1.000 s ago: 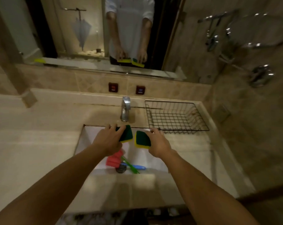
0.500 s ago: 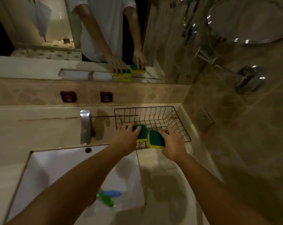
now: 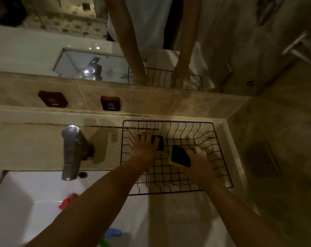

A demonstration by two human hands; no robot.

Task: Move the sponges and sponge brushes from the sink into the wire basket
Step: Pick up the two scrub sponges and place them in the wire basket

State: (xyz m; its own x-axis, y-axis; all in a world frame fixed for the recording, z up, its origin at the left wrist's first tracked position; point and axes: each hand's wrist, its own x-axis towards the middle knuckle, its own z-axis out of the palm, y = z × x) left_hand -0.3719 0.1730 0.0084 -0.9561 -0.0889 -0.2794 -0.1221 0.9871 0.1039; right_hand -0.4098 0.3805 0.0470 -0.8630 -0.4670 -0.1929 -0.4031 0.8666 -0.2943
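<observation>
2 green-and-yellow sponges are now held down inside the wire basket [image 3: 222,157], where 0.5 s ago they were only at its near rim and 1.0 s ago were over the sink. The left sponge [image 3: 158,142] is clasped by the left hand [image 3: 145,148] low in the basket's left half, at or near the wire floor; contact with the floor cannot be told. The right sponge [image 3: 180,156] is gripped by the right hand [image 3: 198,160] and is tilted, green face up, its yellow edge toward 8 o'clock, not yet laid flat. Neither sponge has been let go, so the first 2 items are judged to be at the point of delivery, with release the step in hand.

In the sink [image 3: 17,202], at 8 o'clock from the basket, a red item [image 3: 69,200], a blue item [image 3: 113,232] and a green item [image 3: 105,244] are left, partly hidden by the left forearm; these are taken to be the remaining pieces.

Open floor is seen in the basket toward 3 o'clock and 6 o'clock of the hands. The basket is bounded by the back ledge at 12 o'clock and the side wall at 3 o'clock, both close to its rim. The faucet [image 3: 71,154] stands on the worktop [image 3: 178,220] at 9 o'clock, so the path back to the sink is best kept in front of its spout.
</observation>
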